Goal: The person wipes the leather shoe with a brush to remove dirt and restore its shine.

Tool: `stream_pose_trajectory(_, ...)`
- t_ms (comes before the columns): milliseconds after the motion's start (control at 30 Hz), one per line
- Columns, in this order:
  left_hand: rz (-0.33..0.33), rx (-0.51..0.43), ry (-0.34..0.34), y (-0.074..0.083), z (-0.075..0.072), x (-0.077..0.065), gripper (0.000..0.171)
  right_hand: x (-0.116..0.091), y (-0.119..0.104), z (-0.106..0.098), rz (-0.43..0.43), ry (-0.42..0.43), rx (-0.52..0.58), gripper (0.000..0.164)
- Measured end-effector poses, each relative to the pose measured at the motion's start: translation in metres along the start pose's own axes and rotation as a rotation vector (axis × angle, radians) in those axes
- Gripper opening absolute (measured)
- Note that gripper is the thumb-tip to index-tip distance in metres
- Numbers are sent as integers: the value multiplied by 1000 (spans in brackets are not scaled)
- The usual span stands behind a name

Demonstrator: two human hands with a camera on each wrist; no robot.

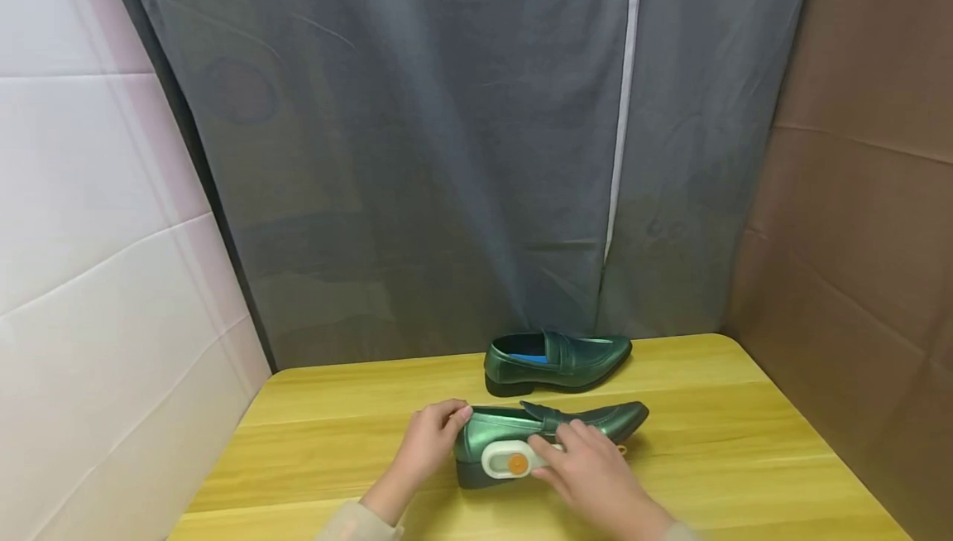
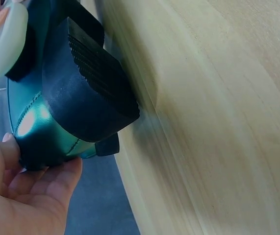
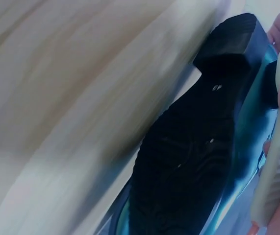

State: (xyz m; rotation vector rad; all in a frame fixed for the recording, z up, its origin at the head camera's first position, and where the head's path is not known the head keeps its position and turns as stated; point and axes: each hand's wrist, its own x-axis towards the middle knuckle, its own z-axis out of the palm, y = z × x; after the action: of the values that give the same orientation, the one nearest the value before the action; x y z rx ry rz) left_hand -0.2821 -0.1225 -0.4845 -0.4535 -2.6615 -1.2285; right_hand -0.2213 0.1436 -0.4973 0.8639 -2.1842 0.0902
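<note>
- Nearest the head camera, a cream brush (image 1: 497,460) with an orange disc on its head was held in the right hand (image 1: 591,471), its handle pinched between thumb and curled fingers.
- The dark underside of the brush was set against the near flank of a metallic green loafer (image 1: 484,425), toward the heel; whether it was pressed firmly could not be told.
- The back of that loafer was gripped by the left hand (image 1: 432,438), its heel cup pinched between thumb and fingers.
- The held loafer was located above the near part of the wooden surface (image 1: 744,442), toe to the right; its heel appeared to be raised, with the sole exposed to the right wrist view. Contact at the toe could not be made out.
- A moderate weight was to be expected, carried mostly by the sole and block heel.
- The heel cup was judged stiff enough for a firm pinch, while the upper around the opening was likely to be more easily dented.
- The glossy finish was judged rather slippery and prone to scuffing, so a hold on the heel cup, steadied under the sole, was to be preferred.
- The matching loafer (image 1: 514,371), its blue insole (image 1: 530,358) exposed, was placed just beyond, upright, near the grey curtain (image 1: 417,193).
</note>
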Motion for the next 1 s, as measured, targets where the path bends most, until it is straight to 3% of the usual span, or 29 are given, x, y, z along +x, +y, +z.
stream_pose_trajectory(367,12,-8,5,-1,0,1,27,19,-23,9,3,-82,-7,34)
stream_pose_trajectory(767,-9,-13,-17,-5,-2,3,29,24,-30,11,44,-151,7,35)
stream_pose_trajectory(1000,14,1,-30,-5,-5,2,31,30,-36,14,25,-129,-11,35)
